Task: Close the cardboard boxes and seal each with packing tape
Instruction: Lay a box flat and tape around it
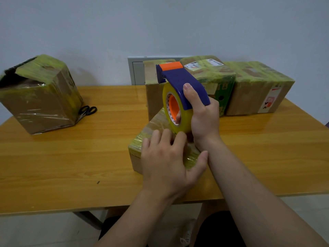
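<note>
R hand (pixel 203 111) is wrapped tight round the handle of the blue plastic tape dispenser w/ orange top plate (pixel 179 77), thumb up along the side. It holds the dispenser upright, w/ its roll of yellowish clear packing tape on an orange core (pixel 185 120) touching down on the small tape-wrapped cardboard box (pixel 138 150). That box sits at table centre, near the front edge, flaps shut.

L hand (pixel 169 161) lies on the box top just near-left of the roll. Fingers are fairly straight and pressing down, thumb spread out over the near-right edge, gripping nothing. Fingertips prob. sit on the tape's loose end, but the roll hides the contact.

Far left on the orange-brown wooden table (pixel 71 157): a big brown cardboard box w/ yellowed tape (pixel 39 100), tilted, top partly gaping. Black-handled scissors (pixel 88 110) lie just right of it.

Far side, behind the dispenser, three more boxes in a row:
- a tall plain brown one (pixel 154 90)
- a green-printed one w/ white labels (pixel 213 73)
- a taped brown one w/ a red-and-white sticker (pixel 258 86), far right

Grey wall panel (pixel 137 72) behind them.
</note>
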